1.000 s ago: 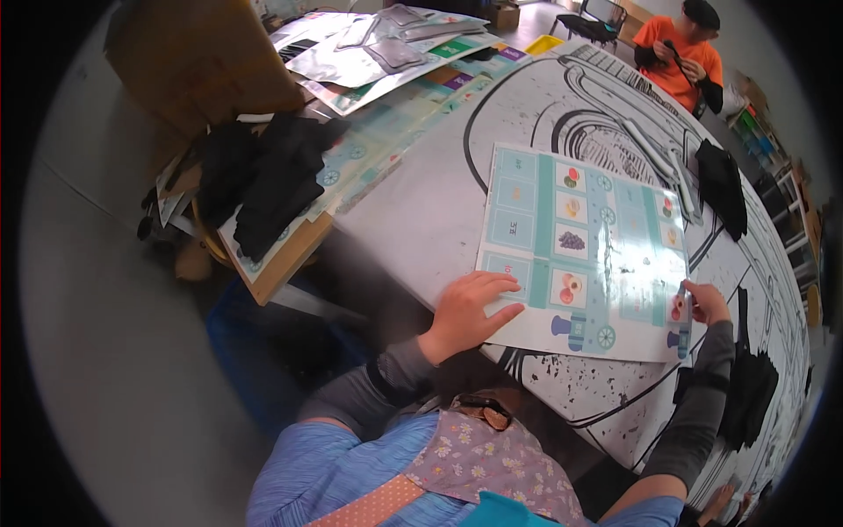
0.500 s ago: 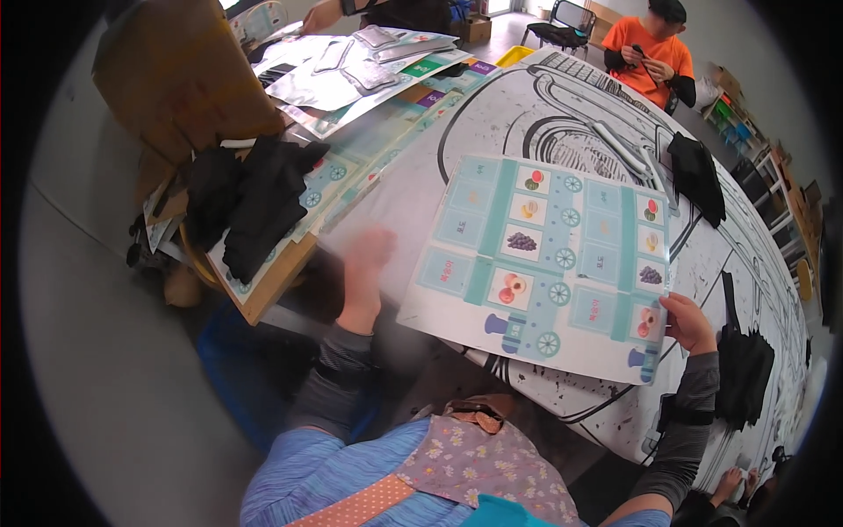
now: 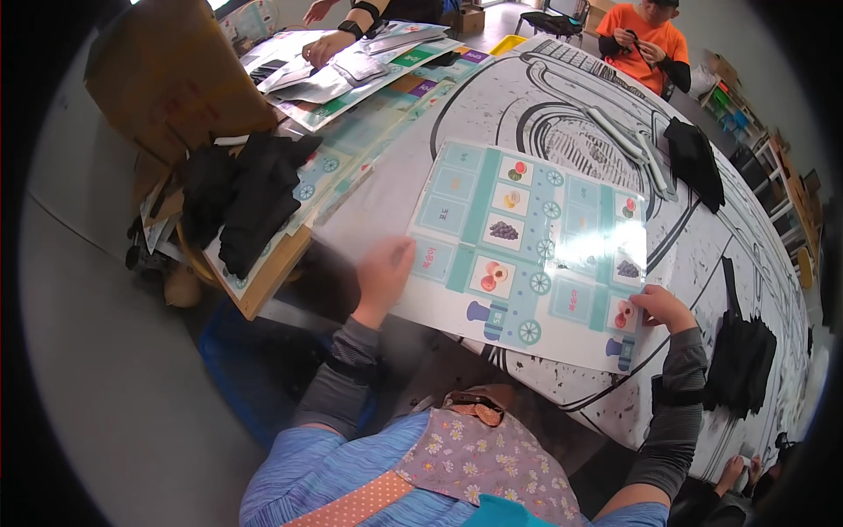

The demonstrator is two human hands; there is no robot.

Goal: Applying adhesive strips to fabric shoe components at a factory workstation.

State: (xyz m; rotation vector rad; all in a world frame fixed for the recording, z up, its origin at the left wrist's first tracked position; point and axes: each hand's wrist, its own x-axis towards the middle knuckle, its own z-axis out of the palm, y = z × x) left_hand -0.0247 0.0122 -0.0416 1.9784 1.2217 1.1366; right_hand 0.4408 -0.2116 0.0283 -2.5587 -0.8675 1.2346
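Note:
A large glossy sheet (image 3: pixel 518 250), printed with pale teal train cars, fruit pictures and label boxes, lies tilted over the near part of the table. My right hand (image 3: pixel 665 309) grips its lower right edge, thumb on top. At the left edge is my left hand (image 3: pixel 385 279), fingers curled together and overlapping the sheet's border. The fingertips there are partly hidden. Bright glare covers part of the sheet's right half.
A white table cover with black line drawings (image 3: pixel 562 413) spreads to the right. Black cloth bundles (image 3: pixel 694 162) rest on it. Left are a wooden-edged board (image 3: pixel 272 277), black cloth (image 3: pixel 255 202), a cardboard box (image 3: pixel 176 88) and stacked sheets (image 3: pixel 378 83). A co-worker's hand (image 3: pixel 329 48) touches the stack; a person in orange (image 3: pixel 645 44) sits opposite.
My left hand has moved right and slightly down to the sheet's left edge. The sheet has shifted left and up a little with my right hand. A co-worker's hand has reached onto the stack.

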